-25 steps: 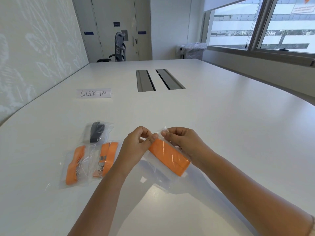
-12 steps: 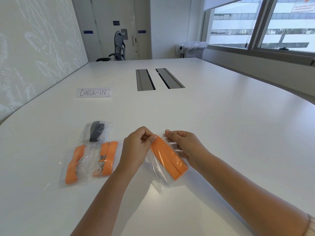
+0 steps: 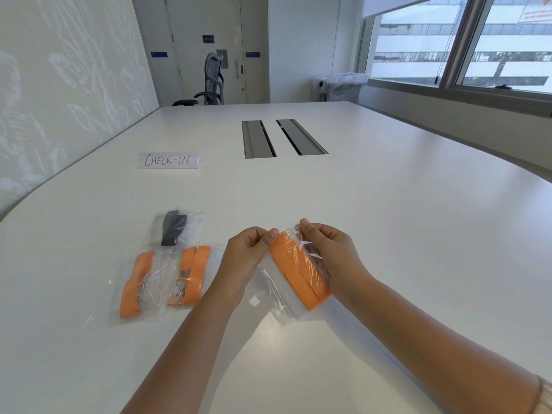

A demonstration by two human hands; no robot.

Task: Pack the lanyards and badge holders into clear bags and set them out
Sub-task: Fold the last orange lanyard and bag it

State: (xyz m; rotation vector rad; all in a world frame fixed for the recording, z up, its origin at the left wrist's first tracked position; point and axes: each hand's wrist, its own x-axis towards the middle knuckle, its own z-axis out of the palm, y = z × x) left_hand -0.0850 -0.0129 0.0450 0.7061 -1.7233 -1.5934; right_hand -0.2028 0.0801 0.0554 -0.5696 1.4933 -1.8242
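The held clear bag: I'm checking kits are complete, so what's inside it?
Inside the held clear bag, pinched by the left hand and right hand, a folded orange lanyard shows. Any badge holder cannot be made out.

Two hands are gripping a clear bag [image 3: 285, 297] above a white table [image 3: 388, 234].
The left hand [image 3: 248, 258] and right hand [image 3: 331, 252] are pinching its top; an orange lanyard [image 3: 298, 273] is lying inside.

White counter [image 3: 388, 234] is carrying three packed clear bags at near left: black-lanyard bag [image 3: 176, 227] sitting farthest, two orange-lanyard bags [image 3: 136, 286] [image 3: 191, 274] lying just beside each other in front of it, edges overlapping. A paper sign [image 3: 168, 160] reading CHECK-IN is lying flat farther back on the left. Two grey cable hatches [image 3: 258, 139] [image 3: 300, 136] are sitting flush mid-counter, side by side.
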